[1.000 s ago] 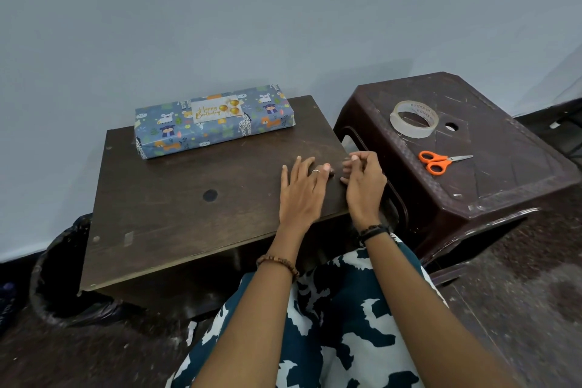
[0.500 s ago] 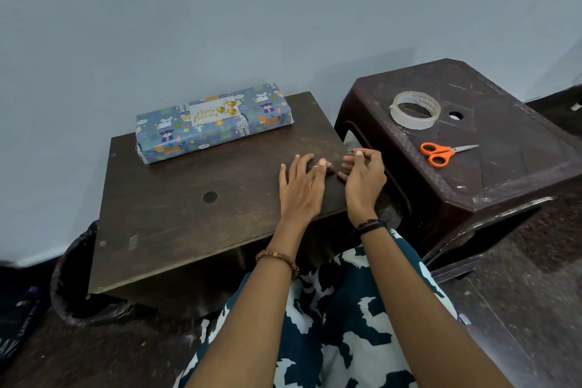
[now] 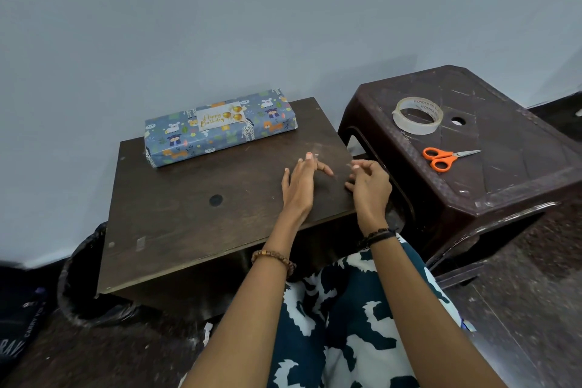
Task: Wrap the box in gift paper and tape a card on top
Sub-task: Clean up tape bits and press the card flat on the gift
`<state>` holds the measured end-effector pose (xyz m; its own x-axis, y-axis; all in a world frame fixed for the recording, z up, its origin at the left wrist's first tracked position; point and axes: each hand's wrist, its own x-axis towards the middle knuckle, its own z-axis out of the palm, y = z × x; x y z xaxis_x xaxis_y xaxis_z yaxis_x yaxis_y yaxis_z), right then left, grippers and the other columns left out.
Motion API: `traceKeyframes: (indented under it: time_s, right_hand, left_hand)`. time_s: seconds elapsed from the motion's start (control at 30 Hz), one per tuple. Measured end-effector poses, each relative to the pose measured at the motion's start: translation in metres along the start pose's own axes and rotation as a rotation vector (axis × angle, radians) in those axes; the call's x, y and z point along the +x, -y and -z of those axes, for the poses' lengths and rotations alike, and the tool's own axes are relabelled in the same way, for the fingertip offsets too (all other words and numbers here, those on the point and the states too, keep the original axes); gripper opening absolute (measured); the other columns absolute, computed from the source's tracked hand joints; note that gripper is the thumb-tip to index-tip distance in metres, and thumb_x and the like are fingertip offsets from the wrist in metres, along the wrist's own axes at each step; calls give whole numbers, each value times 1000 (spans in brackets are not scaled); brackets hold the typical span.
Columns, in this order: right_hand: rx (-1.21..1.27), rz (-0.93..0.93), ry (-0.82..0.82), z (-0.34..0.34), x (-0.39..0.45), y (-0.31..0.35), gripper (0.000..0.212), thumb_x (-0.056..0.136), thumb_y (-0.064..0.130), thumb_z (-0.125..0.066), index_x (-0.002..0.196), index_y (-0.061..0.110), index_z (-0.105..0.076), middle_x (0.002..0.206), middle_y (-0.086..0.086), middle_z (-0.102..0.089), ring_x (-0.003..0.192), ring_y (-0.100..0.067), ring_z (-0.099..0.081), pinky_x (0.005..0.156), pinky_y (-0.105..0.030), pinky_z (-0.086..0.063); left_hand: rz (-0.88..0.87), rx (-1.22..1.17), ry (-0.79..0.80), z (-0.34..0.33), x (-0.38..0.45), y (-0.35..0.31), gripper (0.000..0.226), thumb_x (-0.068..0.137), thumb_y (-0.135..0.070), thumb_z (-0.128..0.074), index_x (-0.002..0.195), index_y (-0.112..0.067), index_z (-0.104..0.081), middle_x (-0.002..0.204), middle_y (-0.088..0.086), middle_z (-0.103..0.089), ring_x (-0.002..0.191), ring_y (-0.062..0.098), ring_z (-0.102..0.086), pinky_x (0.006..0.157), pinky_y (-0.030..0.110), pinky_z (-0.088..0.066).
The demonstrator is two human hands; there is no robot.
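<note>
The box (image 3: 220,127), wrapped in blue animal-print gift paper, lies at the back of the dark wooden table (image 3: 189,214). A white "Happy Birthday" card (image 3: 220,118) sits on its top. My left hand (image 3: 299,186) hovers over the table's right part with fingers spread and the index finger raised. My right hand (image 3: 368,186) is beside it at the table's right edge, fingers curled and pinched on a faint clear strip of tape (image 3: 348,165). The strip seems to reach toward my left index fingertip. Both hands are well in front of the box and apart from it.
A brown plastic stool (image 3: 504,186) stands right of the table with a roll of clear tape (image 3: 417,115) and orange-handled scissors (image 3: 441,158) on it. A black-lined bin (image 3: 82,287) sits at the table's left front. A wall is close behind. My patterned lap is below.
My left hand lifted off the table and spread its fingers. My right hand rose slightly from the table's edge, still pinched. The view shifted a little; the box has not moved.
</note>
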<state>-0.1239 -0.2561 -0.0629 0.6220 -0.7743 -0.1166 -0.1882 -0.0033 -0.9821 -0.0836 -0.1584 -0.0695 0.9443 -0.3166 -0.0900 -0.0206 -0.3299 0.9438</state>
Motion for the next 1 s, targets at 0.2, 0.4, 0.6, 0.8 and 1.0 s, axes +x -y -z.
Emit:
traceKeyframes:
  time_s: [0.2, 0.4, 0.6, 0.8, 1.0]
  right_hand:
    - [-477, 290, 180, 3, -4, -2, 18, 85, 12, -63, 103, 14, -65, 109, -4, -56, 89, -12, -57, 83, -27, -46]
    - [-723, 404, 188, -1, -3, 0, 16, 92, 19, -56, 98, 8, -66, 108, -8, -53, 97, -24, -56, 78, -33, -44]
    - [-99, 61, 214, 3, -8, 3, 17, 92, 26, -56, 79, 24, -65, 90, 4, -61, 78, -12, -61, 84, -39, -52]
    - [336, -115, 433, 5, -19, 14, 10, 89, 14, -60, 84, 14, -69, 91, 2, -69, 93, -11, -63, 89, -29, -50]
    - [365, -105, 409, -4, -19, 10, 8, 88, 7, -60, 88, 6, -68, 93, -7, -69, 90, -13, -65, 82, -20, -54]
  left_hand:
    - [26, -152, -4, 6, -2, -6, 63, 103, -31, -5, 73, -27, -61, 112, -9, -56, 132, 9, -36, 110, 25, 13]
    - [44, -185, 27, 8, -3, -4, 54, 103, -33, -14, 77, -29, -61, 115, -7, -55, 133, 11, -34, 111, 24, 13]
    - [93, -120, 45, 12, 0, 3, 24, 99, -32, -37, 94, -31, -60, 133, -3, -53, 141, 22, -13, 107, 27, -5]
    - [95, -46, 23, 8, -4, -3, 22, 99, -27, -40, 107, -20, -59, 139, 0, -47, 144, 23, -6, 116, 34, -1]
    - [85, -44, 46, 11, -5, -2, 27, 99, -29, -40, 115, -18, -59, 143, 2, -43, 143, 19, -2, 117, 37, 1]
